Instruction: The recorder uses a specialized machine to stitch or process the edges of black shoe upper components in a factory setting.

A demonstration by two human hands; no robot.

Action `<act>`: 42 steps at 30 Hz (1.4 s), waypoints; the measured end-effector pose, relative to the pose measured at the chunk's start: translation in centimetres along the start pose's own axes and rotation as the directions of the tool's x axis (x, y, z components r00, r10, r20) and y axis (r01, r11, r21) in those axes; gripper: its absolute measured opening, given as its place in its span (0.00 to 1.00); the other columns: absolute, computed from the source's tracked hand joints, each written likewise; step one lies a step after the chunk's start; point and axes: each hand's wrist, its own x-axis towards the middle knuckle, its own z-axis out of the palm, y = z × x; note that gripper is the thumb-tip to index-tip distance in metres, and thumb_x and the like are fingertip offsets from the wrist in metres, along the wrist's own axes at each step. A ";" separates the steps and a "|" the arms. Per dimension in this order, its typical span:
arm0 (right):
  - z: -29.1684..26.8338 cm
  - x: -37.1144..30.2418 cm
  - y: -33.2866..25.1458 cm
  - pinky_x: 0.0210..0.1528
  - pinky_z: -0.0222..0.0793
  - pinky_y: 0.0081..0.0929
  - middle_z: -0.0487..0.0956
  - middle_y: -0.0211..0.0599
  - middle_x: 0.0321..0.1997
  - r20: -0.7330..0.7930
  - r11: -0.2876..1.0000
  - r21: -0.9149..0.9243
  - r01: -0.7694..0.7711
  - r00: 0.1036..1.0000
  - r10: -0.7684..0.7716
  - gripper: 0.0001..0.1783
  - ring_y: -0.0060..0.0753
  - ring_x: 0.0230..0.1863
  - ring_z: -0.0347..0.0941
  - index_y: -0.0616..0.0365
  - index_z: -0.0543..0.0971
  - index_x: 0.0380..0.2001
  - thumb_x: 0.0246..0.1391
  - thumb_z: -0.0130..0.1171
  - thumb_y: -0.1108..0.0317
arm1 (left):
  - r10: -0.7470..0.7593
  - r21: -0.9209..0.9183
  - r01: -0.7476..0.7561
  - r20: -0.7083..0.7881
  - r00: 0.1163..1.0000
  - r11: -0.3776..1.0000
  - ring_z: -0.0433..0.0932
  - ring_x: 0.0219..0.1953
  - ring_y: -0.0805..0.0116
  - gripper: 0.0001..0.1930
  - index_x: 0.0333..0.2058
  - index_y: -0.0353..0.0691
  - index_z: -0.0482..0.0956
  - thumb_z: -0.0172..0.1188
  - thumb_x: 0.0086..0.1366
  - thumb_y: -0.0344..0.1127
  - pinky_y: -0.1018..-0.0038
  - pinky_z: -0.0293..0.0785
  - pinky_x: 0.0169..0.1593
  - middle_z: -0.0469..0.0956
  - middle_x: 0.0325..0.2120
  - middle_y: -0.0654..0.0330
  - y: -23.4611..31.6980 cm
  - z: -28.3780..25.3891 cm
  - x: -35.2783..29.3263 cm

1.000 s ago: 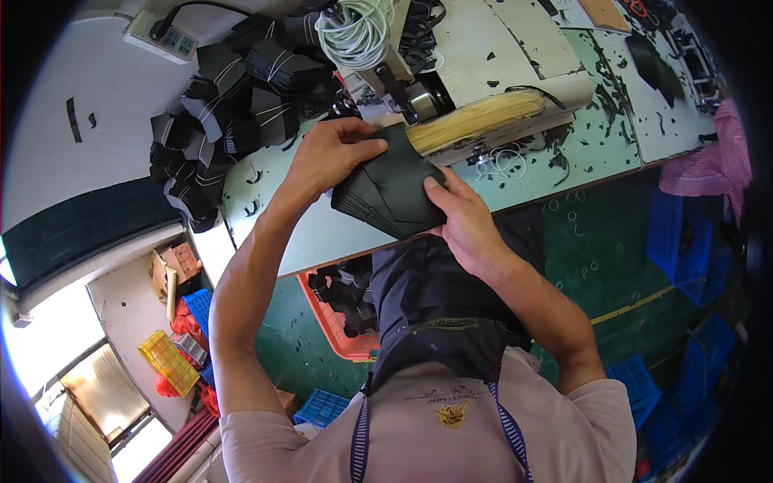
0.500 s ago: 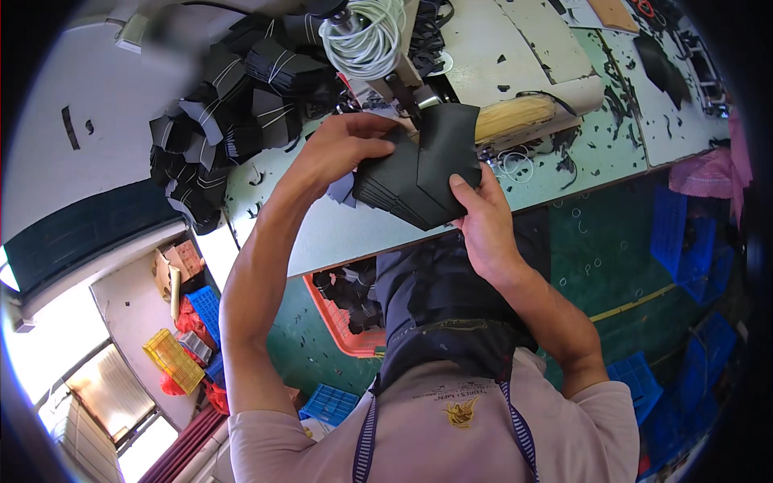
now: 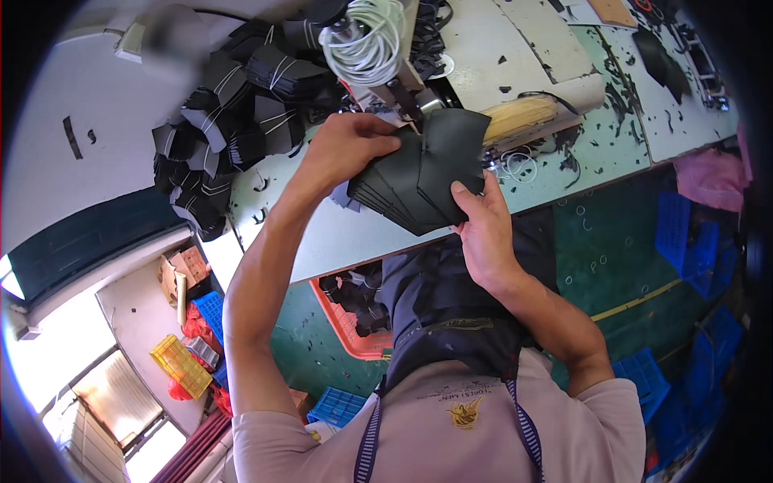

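A fanned stack of black leather-like pieces (image 3: pixel 403 185) is between my hands, above the table's front edge. My left hand (image 3: pixel 348 149) pinches its upper left edge between thumb and fingers, close to the metal head of a machine (image 3: pixel 408 98). On the stack's lower right side, my right hand (image 3: pixel 487 233) grips with the thumb on top and the fingers underneath, mostly hidden. One piece (image 3: pixel 455 149) lies uppermost and sticks up to the right, its far edge near the machine's metal parts. The point where it meets the machine is hidden.
Bundles of dark pieces tied with light bands (image 3: pixel 217 121) are heaped to the left. A coil of white cord (image 3: pixel 364 44) hangs above the machine. Black scraps litter the pale table (image 3: pixel 564 173). An orange basket (image 3: pixel 354 338) with dark pieces stands below, and blue crates (image 3: pixel 684 241) at the right.
The uppermost piece has shifted slightly right, and the stack's left edges look a little more fanned. Both hands keep their hold. The whole view has moved slightly.
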 end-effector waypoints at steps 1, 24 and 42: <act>0.2 0.0 0.3 0.44 0.75 0.21 0.79 0.30 0.50 -0.021 0.999 -0.030 -0.027 0.999 0.027 0.18 0.21 0.46 0.79 0.52 0.69 0.57 0.64 0.54 0.71 | -0.048 0.159 0.051 -0.022 0.999 0.986 0.81 0.36 0.70 0.20 0.45 0.33 0.84 0.67 0.57 0.39 0.74 0.74 0.44 0.85 0.36 0.56 0.7 0.0 0.1; -0.8 0.1 -0.9 0.42 0.67 0.18 0.77 0.27 0.50 -0.038 0.998 -0.049 0.051 0.998 -0.053 0.23 0.18 0.46 0.73 0.52 0.66 0.59 0.62 0.56 0.67 | 0.052 -0.028 -0.054 -0.058 0.997 0.998 0.85 0.35 0.61 0.18 0.39 0.38 0.87 0.68 0.55 0.46 0.70 0.76 0.45 0.86 0.31 0.53 0.1 0.8 0.0; -1.1 -0.2 -1.0 0.32 0.58 0.13 0.73 0.17 0.42 -0.056 0.993 -0.105 0.060 0.996 -0.066 0.27 0.08 0.34 0.62 0.49 0.68 0.60 0.58 0.61 0.63 | 0.008 -0.248 -0.011 -0.011 1.000 0.969 0.80 0.32 0.73 0.17 0.40 0.32 0.86 0.70 0.57 0.40 0.76 0.74 0.40 0.84 0.30 0.58 -0.3 0.9 -0.2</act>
